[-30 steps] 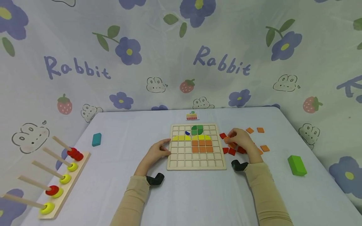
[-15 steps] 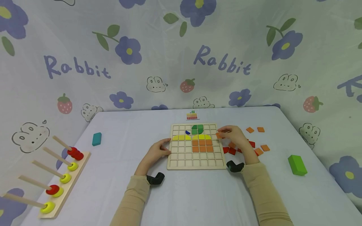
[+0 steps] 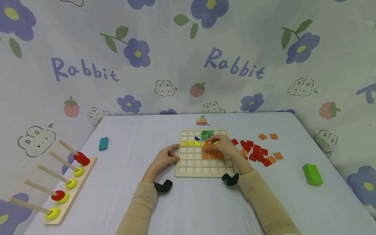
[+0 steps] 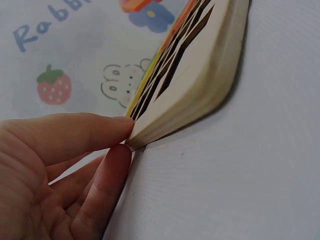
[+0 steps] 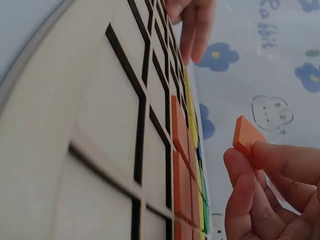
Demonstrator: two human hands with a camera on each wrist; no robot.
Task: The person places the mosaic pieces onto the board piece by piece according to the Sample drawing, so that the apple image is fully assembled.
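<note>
A pale wooden grid board (image 3: 188,170) lies on the white table, bearing yellow, orange, green and blue pieces. My left hand (image 3: 163,160) rests at its left edge. There, thumb and forefinger touch the side, spread apart in the head view; the left wrist view shows the fingertips (image 4: 122,131) against the board's rim. Over the board's upper middle, my right hand (image 3: 224,147) pinches an orange square tile (image 5: 247,136) between thumb and fingers. This tile is tilted and held clear of the board in the right wrist view. The hand partly hides the yellow and orange rows.
Right of the board lie loose red tiles (image 3: 257,150) and several orange tiles (image 3: 274,136). A small picture card (image 3: 202,120) lies behind it. At left stand a ring-and-peg rack (image 3: 70,195) and a teal block (image 3: 103,144); a green block (image 3: 312,174) is far right.
My right hand has moved left from the loose tiles to above the board, carrying the orange tile. My left hand has stayed at the board's edge. The head view has shifted slightly.
</note>
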